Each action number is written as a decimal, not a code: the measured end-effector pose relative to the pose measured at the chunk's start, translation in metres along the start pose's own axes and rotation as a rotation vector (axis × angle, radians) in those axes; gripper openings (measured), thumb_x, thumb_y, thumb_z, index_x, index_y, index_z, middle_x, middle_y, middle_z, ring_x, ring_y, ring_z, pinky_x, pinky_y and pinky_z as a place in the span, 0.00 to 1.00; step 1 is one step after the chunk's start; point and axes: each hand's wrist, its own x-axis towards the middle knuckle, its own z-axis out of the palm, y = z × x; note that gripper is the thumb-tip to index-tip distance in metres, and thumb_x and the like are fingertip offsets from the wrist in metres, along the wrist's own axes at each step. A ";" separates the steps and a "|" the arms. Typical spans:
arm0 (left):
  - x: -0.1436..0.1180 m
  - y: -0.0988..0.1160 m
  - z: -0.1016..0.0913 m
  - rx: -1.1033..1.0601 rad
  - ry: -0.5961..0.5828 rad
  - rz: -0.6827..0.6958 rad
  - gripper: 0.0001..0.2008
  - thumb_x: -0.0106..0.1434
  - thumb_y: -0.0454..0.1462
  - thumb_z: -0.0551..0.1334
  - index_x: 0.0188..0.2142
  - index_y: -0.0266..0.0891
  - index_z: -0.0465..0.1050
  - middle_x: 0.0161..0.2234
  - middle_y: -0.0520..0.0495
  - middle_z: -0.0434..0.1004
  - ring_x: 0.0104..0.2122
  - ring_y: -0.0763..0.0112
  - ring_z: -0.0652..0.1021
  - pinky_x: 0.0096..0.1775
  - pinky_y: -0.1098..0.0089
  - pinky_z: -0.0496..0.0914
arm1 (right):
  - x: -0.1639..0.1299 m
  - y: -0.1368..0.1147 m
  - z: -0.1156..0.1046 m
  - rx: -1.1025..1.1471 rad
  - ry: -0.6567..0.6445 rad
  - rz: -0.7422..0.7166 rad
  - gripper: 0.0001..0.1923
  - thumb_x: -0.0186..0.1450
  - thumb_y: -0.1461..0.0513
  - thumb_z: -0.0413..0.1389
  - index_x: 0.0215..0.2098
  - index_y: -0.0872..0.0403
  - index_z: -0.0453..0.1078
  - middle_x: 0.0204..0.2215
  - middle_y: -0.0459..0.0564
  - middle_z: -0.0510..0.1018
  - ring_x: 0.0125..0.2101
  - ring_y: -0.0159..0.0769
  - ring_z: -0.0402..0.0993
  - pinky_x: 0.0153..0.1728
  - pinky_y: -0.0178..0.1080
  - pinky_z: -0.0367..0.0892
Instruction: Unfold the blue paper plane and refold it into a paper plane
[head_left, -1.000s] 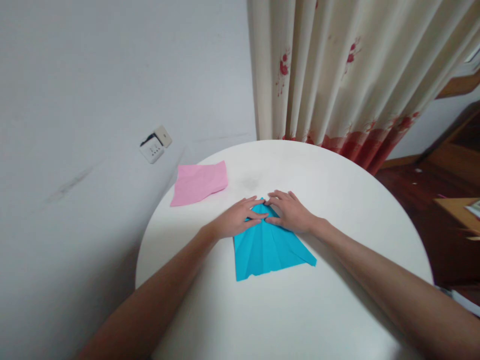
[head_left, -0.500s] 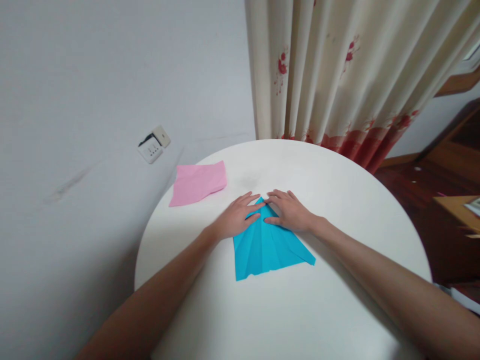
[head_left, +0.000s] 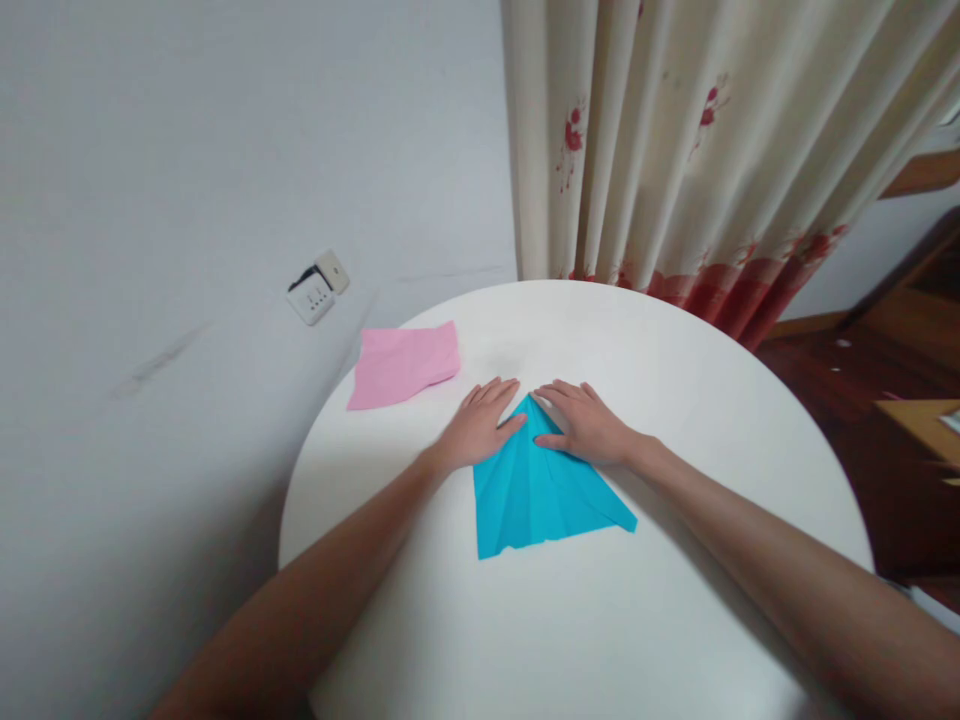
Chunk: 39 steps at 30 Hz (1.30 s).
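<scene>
Blue paper [head_left: 538,495], loc. & support?

— Laid point-away on white table [head_left: 570,640]; sloping sides apparently pressed so creases are held flat.

— Grip status, both sides?

— Nothing pinched. L hand [head_left: 480,428] and R hand [head_left: 589,425] are spread w/ palms down, thumbs apart from fingers, tips angled inward nr. the point; forearms [head_left: 379,530] are slanted in from either side.

Round white table [head_left: 585,630] beside a wall [head_left: 225,120].
A pink sheet [head_left: 405,366] lies at far left; a floral curtain [head_left: 675,170] hangs right of the socket [head_left: 311,299].
</scene>
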 end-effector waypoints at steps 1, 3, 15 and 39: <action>0.001 -0.001 0.000 -0.032 0.034 -0.007 0.29 0.71 0.50 0.51 0.66 0.39 0.58 0.66 0.41 0.60 0.66 0.55 0.59 0.65 0.51 0.53 | 0.000 0.000 0.000 -0.003 -0.001 -0.002 0.39 0.64 0.45 0.57 0.67 0.52 0.55 0.66 0.59 0.61 0.67 0.53 0.50 0.63 0.65 0.43; 0.002 -0.001 -0.003 -0.092 0.093 -0.006 0.26 0.70 0.47 0.54 0.63 0.36 0.64 0.62 0.40 0.67 0.62 0.57 0.66 0.63 0.56 0.58 | 0.000 -0.001 -0.001 -0.011 0.000 -0.005 0.38 0.64 0.45 0.56 0.67 0.51 0.56 0.66 0.59 0.61 0.67 0.53 0.51 0.63 0.64 0.44; -0.005 0.017 -0.021 -0.149 0.077 -0.149 0.20 0.63 0.46 0.63 0.51 0.39 0.76 0.38 0.45 0.78 0.38 0.62 0.76 0.42 0.65 0.70 | -0.003 -0.008 -0.010 -0.072 -0.083 -0.033 0.32 0.68 0.44 0.51 0.66 0.47 0.61 0.68 0.61 0.55 0.67 0.59 0.47 0.61 0.68 0.43; -0.010 0.037 -0.037 -0.443 -0.057 -0.140 0.22 0.68 0.52 0.54 0.49 0.45 0.79 0.42 0.48 0.82 0.38 0.62 0.79 0.40 0.68 0.70 | 0.000 -0.005 -0.007 -0.037 -0.062 -0.020 0.34 0.66 0.46 0.55 0.66 0.49 0.61 0.67 0.60 0.58 0.67 0.59 0.48 0.62 0.68 0.43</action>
